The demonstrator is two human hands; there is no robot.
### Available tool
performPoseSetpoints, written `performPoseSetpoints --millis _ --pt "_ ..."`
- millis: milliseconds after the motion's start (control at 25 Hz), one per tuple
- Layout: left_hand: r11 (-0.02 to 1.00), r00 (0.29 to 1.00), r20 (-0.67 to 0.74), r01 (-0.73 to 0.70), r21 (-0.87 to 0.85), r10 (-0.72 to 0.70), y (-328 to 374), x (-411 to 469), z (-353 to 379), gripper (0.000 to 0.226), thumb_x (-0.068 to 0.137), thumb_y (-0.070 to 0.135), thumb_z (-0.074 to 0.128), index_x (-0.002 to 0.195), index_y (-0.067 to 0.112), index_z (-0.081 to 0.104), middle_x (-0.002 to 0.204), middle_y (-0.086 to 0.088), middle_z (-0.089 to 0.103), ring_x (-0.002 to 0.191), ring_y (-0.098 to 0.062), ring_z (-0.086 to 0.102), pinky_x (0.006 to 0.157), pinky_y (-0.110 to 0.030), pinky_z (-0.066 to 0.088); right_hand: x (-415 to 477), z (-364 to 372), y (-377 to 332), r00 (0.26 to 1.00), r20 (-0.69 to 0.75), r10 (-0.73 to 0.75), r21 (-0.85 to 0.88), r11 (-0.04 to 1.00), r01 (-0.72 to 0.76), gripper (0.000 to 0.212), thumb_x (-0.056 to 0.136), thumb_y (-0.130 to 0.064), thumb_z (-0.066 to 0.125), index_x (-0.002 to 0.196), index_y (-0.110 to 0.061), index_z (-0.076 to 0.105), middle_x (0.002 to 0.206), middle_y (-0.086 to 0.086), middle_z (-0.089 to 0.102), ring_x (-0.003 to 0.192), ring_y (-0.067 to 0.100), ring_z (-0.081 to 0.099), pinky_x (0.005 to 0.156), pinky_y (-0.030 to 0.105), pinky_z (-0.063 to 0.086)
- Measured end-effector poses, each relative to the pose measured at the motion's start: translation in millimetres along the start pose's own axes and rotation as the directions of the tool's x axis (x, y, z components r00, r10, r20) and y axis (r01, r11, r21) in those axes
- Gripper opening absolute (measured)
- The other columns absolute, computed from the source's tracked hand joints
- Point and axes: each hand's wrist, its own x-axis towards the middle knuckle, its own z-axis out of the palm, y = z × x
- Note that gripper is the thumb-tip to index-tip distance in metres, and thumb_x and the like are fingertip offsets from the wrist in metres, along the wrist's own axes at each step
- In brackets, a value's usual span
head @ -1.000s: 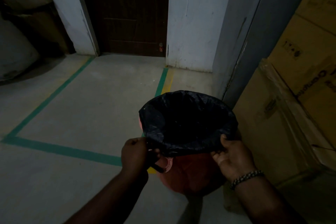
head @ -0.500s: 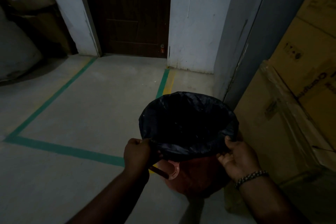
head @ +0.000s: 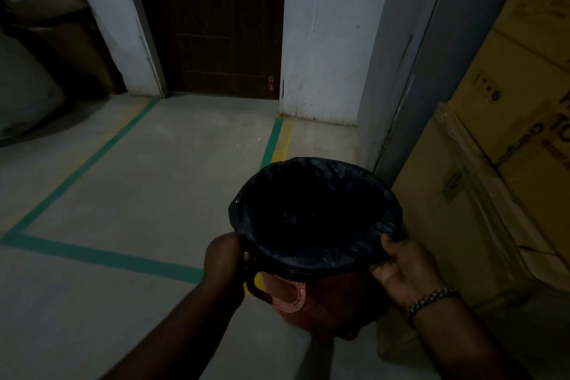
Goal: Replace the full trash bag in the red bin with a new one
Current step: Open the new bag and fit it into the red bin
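Black plastic is what both hands hold. Nearest, the left hand (head: pixel 223 259) curls its fingers round the folded hem of the black bag (head: pixel 311 259) at the near-left of the rim, just above the bin's pink handle (head: pixel 290 293). The right hand (head: pixel 407 268), a beaded bracelet (head: pixel 431 298) on its wrist, pinches the hem between thumb and fingers (head: pixel 380 270) at the near-right. Gripping opposite sides keeps the hem taut and even, so it can be peeled up or tugged down without bunching.

The bag lines the red bin (head: pixel 333 305), which stands on the floor (head: pixel 138 194) with its mouth open. The inside is too dark to say whether it is full.

Cardboard boxes (head: pixel 493 194) crowd the bin's right side, so the free room lies to the left and ahead, over concrete crossed by green tape (head: pixel 101 256). Beyond, a grey panel (head: pixel 416 86) and a dark door (head: pixel 212 25) close the space.
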Motion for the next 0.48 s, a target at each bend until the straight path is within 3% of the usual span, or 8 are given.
performPoseSetpoints --millis 40,160,280,360,440,480 --pt "1.0 1.0 0.005 -0.011 0.016 0.011 3 0 -1 0.013 0.086 0.009 0.061 0.093 -0.001 0.066 0.092 -0.025 0.068 0.084 -0.031 0.07 0.068 -0.04 0.06 -1 -1 0 1.0 0.018 -0.005 0.002 1.0 0.005 0.01 0.101 -0.009 0.054 0.101 -0.011 0.064 0.111 0.013 0.066 0.101 0.034 0.062 0.092 0.051 0.05" --pt "0.986 0.998 0.068 -0.01 0.166 -0.001 10 2 -4 0.035 0.086 0.047 0.066 0.089 0.012 0.063 0.085 -0.006 0.065 0.074 -0.019 0.062 0.071 -0.029 0.052 1 -4 1 0.999 0.039 -0.025 0.017 1.0 0.024 0.016 0.102 -0.008 0.051 0.102 -0.012 0.067 0.11 0.014 0.068 0.104 0.037 0.063 0.089 0.054 0.05" --pt "0.968 0.999 0.009 0.046 0.247 -0.049 6 7 -5 0.029 0.096 0.037 0.062 0.074 0.02 0.053 0.08 -0.001 0.056 0.065 -0.01 0.052 0.061 -0.024 0.045 4 -5 2 0.999 0.043 -0.028 0.027 0.999 0.027 0.017 0.099 -0.009 0.053 0.107 -0.009 0.068 0.113 0.017 0.069 0.108 0.039 0.063 0.081 0.051 0.053" --pt "0.983 0.997 0.049 0.048 0.175 -0.057 4 5 -3 0.026 0.1 0.032 0.055 0.079 0.019 0.055 0.086 -0.004 0.059 0.071 -0.012 0.057 0.058 -0.021 0.05 7 -7 3 0.999 0.027 -0.032 0.024 0.999 0.031 0.018 0.094 -0.007 0.056 0.106 -0.009 0.07 0.11 0.017 0.072 0.105 0.04 0.066 0.08 0.048 0.055" --pt "0.986 0.998 0.069 -0.023 0.165 0.012 4 1 0 0.032 0.096 0.045 0.052 0.093 0.015 0.061 0.095 -0.007 0.065 0.088 -0.024 0.066 0.068 -0.026 0.056 10 -9 7 1.0 0.001 -0.029 -0.028 0.999 0.029 0.025 0.086 -0.003 0.058 0.106 -0.008 0.072 0.109 0.018 0.074 0.103 0.04 0.067 0.087 0.049 0.056" --pt "0.954 0.994 0.094 -0.085 0.289 0.06 3 4 -1 0.046 0.09 0.055 0.051 0.103 0.012 0.062 0.101 -0.009 0.067 0.095 -0.03 0.067 0.075 -0.03 0.057 13 -10 9 0.999 -0.029 -0.019 -0.063 0.998 0.017 0.029 0.082 0.0 0.057 0.105 -0.007 0.073 0.11 0.019 0.073 0.104 0.042 0.066 0.09 0.051 0.055"
